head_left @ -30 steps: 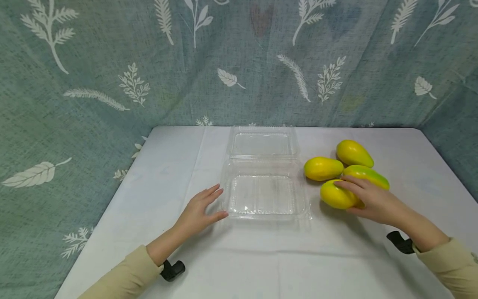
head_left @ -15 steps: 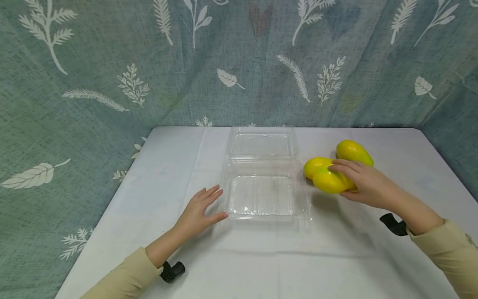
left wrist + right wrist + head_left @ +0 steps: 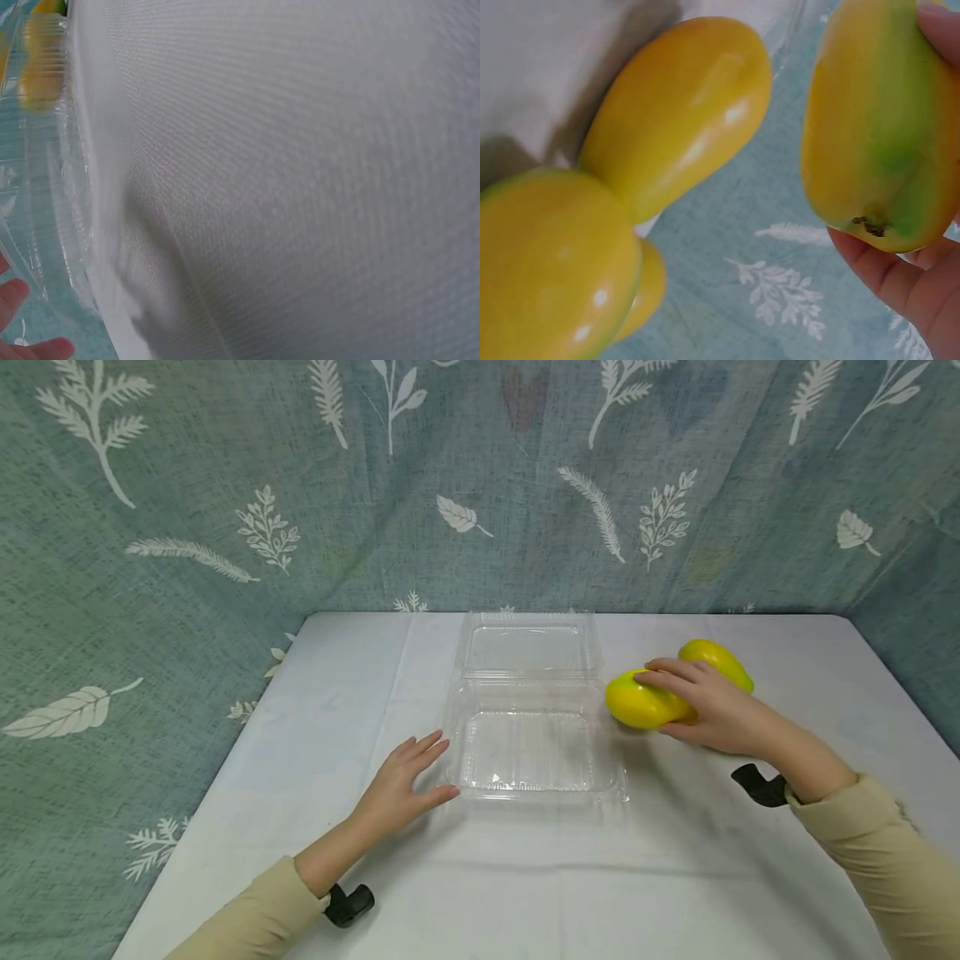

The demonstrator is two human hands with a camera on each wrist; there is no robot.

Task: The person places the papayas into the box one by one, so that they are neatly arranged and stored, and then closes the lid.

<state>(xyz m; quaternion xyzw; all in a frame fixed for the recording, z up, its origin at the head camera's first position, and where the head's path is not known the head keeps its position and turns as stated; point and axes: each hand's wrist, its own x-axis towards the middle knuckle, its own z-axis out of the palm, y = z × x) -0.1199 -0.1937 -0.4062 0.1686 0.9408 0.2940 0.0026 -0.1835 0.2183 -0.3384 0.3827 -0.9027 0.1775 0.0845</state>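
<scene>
In the head view my right hand (image 3: pixel 716 710) grips a yellow mango (image 3: pixel 645 700) by its sides. The right wrist view shows this mango (image 3: pixel 877 127) raised apart from the others, its green-tinged stem end showing. Left of it lies a clear plastic clamshell box (image 3: pixel 528 752), its lid (image 3: pixel 528 649) laid back flat. My left hand (image 3: pixel 397 785) is beside the box's left edge, fingers spread and thumb near the front corner; whether it touches the box I cannot tell. Its fingertips (image 3: pixel 13 296) enter the left wrist view near the box wall (image 3: pixel 45 180).
Behind the right hand another mango (image 3: pixel 716 664) lies on the white-covered table (image 3: pixel 525 893). More mangoes (image 3: pixel 682 112) show in the right wrist view, mostly hidden by the hand in the head view. A leaf-patterned curtain (image 3: pixel 525 527) hangs behind the table.
My right hand has lifted the mango from the front of the group and carried it up and to the left, towards the box. The left hand stays in place.
</scene>
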